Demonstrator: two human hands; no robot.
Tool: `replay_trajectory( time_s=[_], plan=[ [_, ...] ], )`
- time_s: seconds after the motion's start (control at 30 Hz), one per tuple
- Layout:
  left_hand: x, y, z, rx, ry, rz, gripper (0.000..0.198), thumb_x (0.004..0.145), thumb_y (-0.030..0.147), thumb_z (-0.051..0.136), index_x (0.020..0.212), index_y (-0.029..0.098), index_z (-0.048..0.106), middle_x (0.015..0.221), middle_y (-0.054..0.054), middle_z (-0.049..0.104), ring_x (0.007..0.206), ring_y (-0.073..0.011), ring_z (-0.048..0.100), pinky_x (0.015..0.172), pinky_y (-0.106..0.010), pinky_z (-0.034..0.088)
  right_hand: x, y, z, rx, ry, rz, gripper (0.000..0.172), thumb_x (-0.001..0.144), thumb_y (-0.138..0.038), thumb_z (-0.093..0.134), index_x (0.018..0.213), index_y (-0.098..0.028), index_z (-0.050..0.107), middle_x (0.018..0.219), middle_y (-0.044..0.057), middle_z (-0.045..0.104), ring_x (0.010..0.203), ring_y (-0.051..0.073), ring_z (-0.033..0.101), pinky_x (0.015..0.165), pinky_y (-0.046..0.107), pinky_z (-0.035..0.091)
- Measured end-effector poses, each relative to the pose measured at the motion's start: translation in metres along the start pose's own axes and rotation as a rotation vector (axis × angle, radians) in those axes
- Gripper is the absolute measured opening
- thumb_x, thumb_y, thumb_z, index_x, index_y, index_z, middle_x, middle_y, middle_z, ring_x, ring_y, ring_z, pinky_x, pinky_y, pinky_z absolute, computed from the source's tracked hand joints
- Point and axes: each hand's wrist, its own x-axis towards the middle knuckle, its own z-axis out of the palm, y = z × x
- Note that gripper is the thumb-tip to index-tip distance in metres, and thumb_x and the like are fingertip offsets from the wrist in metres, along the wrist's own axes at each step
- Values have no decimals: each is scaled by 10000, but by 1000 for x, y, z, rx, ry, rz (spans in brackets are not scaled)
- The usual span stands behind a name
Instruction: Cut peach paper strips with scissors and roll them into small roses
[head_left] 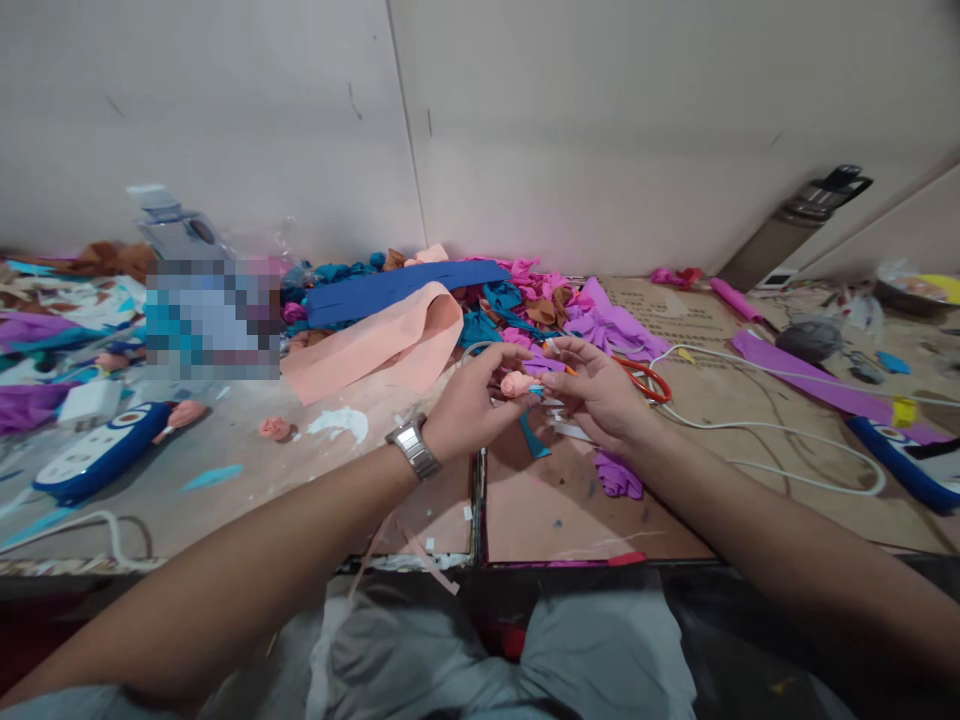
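Observation:
A small peach paper rose [514, 385] is held up over the middle of the table. My left hand [466, 402], with a metal watch on its wrist, has its fingers curled around the flower head. From the other side my right hand [601, 396] pinches the rose's base, where a bit of light blue shows; what exactly lies between those fingertips is partly hidden. Beneath the hands are a teal strip [534, 438] and a purple rolled paper flower [619, 475]. Another peach rose [275, 428] rests on the table to the left.
Behind the hands lie a peach crepe strip [360, 345], a blue strip [397, 290] and heaped coloured scraps. Blue-and-white devices sit left [105, 455] and right [911, 465]. A white cable [795, 385] crosses the right side. A dark bottle [787, 235] stands by the wall.

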Motion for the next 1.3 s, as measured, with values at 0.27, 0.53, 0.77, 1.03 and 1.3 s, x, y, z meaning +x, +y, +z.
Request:
replay_trajectory(
  time_s=[0.27, 0.53, 0.77, 1.03, 1.3],
  plan=[
    [4, 1, 3, -283, 34, -154, 229, 839, 366, 747, 860, 147, 684, 872, -43, 672, 803, -148, 608, 763, -283, 509, -3, 4, 2, 9, -37, -8, 560, 534, -182, 952, 1006, -263, 662, 1047, -23, 639, 838, 122, 650, 685, 253, 559],
    [2, -2, 8, -576, 121, -438, 284, 764, 390, 814, 863, 161, 678, 817, -12, 680, 674, -102, 601, 626, -228, 492, -3, 6, 4, -50, 6, -25, 461, 616, -313, 927, 988, -250, 663, 976, -26, 671, 735, 113, 641, 636, 257, 532],
    [4, -6, 7, -670, 214, -536, 366, 692, 402, 871, 887, 147, 695, 772, -21, 705, 681, -121, 656, 612, -235, 524, -1, 7, 0, -128, -16, -14, 354, 637, -404, 911, 864, -214, 718, 773, -35, 662, 609, 87, 553, 584, 247, 467],
    [2, -1, 8, -532, 161, -481, 365, 664, 406, 895, 859, 125, 769, 753, -44, 740, 652, -121, 664, 665, -267, 577, -6, 6, 2, -172, -143, 27, 276, 700, -398, 880, 796, -195, 720, 753, -28, 632, 591, 79, 512, 551, 238, 407],
    [0, -1, 10, -515, 140, -466, 396, 669, 445, 886, 916, 145, 808, 873, -77, 784, 758, -170, 718, 791, -347, 626, -5, 7, -1, -194, -171, 16, 279, 708, -418, 872, 781, -203, 710, 752, -33, 617, 581, 82, 487, 572, 259, 404]
  ],
)
